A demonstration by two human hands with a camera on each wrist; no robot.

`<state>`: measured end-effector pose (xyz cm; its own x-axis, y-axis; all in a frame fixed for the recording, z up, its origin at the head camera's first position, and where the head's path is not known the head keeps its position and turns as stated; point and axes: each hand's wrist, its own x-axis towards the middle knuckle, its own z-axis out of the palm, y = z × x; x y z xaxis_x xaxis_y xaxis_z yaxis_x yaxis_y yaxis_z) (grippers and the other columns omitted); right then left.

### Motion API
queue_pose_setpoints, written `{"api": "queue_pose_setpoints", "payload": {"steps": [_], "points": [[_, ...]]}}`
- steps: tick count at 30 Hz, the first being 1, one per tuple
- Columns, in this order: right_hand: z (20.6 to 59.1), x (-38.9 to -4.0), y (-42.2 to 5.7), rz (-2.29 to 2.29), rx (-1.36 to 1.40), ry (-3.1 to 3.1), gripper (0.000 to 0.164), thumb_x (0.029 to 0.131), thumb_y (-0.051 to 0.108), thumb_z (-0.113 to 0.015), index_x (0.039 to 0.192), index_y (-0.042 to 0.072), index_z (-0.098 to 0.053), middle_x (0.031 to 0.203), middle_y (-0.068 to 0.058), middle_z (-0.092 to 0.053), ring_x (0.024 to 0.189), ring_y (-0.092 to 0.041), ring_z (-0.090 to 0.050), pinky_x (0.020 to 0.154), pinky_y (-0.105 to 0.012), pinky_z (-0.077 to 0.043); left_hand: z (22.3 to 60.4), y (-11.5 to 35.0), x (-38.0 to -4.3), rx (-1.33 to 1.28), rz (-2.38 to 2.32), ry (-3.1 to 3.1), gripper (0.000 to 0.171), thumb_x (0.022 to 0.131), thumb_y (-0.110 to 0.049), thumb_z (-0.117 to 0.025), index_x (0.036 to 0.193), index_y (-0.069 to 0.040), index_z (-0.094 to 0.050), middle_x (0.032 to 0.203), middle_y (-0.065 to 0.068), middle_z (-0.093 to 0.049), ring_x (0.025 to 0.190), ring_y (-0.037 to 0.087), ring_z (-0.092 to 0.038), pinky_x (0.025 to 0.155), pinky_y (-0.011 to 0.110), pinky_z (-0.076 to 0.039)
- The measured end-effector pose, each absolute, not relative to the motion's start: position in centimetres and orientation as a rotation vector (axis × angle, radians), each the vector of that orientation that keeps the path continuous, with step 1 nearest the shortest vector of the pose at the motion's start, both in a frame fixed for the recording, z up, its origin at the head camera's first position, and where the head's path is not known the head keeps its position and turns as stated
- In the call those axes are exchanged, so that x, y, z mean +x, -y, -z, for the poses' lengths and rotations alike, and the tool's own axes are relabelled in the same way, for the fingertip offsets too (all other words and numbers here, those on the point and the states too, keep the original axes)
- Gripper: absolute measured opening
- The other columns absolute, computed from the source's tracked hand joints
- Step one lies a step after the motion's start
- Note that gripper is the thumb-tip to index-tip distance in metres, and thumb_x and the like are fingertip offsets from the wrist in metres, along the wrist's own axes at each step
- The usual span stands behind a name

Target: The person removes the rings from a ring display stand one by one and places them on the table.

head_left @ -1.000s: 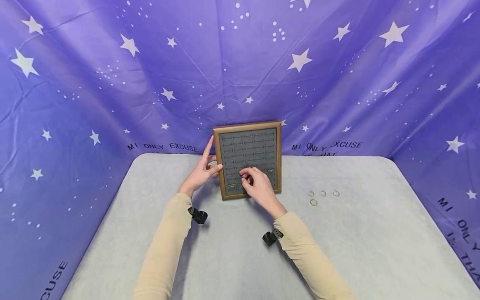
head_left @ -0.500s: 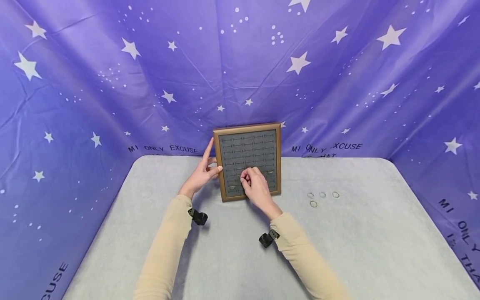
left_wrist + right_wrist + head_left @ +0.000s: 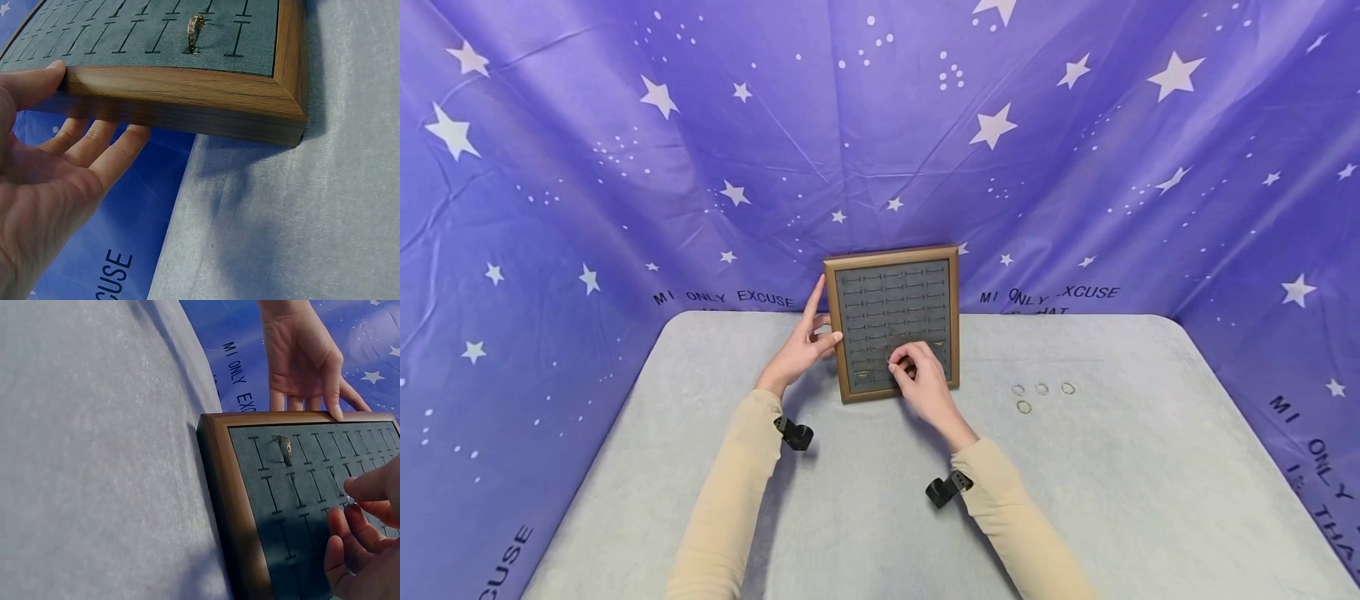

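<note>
smooth wood frame (image 3: 181, 84); matt cloth panel (image 3: 895, 306) (metal ring (image 3: 193, 30))

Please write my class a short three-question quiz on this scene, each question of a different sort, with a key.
1. How many loose rings lie on the table?
2. True or false: the left hand grips the display board by its wooden frame.
3. Where is the right hand? A) Flat on the table; B) over the loose rings; C) at the front of the display board.

Key: 1. Four. 2. True. 3. C.
</note>
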<state>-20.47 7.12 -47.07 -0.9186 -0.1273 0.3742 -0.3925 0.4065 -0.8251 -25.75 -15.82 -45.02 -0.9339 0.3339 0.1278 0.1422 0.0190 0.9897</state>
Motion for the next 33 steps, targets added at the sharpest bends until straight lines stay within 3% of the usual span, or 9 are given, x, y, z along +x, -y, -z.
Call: {"api": "queue_pose_setpoints", "payload": {"steps": [13, 21, 33], "points": [[48.2, -19.8, -8.9, -1.505, 0.433, 2.422, 0.013, 0.084, -0.005, -0.067, 0.084, 0.006, -0.062, 0.09, -0.008, -0.055, 0.075, -0.016, -0.056, 0.062, -0.022, -0.044, 45.1, 15.8, -25.8, 0.5, -2.056, -2.121, 0.095, 0.095, 0.007, -0.053, 0.15, -0.054, -0.004, 0.124, 0.026, -0.052, 0.095, 0.025, -0.061, 0.075, 0.036, -0.054], [48.7, -19.2, -10.4, -1.591, 0.379, 2.48, 0.011, 0.084, -0.007, -0.066, 0.086, 0.004, -0.063, 0.088, -0.009, -0.055, 0.076, -0.018, -0.055, 0.063, -0.022, -0.043, 45.1, 15.8, -25.7, 0.49, -2.058, -2.12, 0.097, 0.094, 0.008, -0.053, 0.147, -0.058, -0.006, 0.125, 0.025, -0.053, 0.097, 0.028, -0.061, 0.078, 0.04, -0.054], [49.0, -18.8, -13.0, -1.614, 0.318, 2.496, 0.01, 0.083, -0.009, -0.066, 0.086, 0.0, -0.063, 0.09, -0.012, -0.056, 0.077, -0.02, -0.055, 0.065, -0.021, -0.043, 45.0, 15.9, -25.8, 0.469, -2.054, -2.096, 0.096, 0.095, 0.007, -0.053, 0.15, -0.052, -0.001, 0.127, 0.026, -0.051, 0.098, 0.028, -0.06, 0.082, 0.045, -0.052]]}}
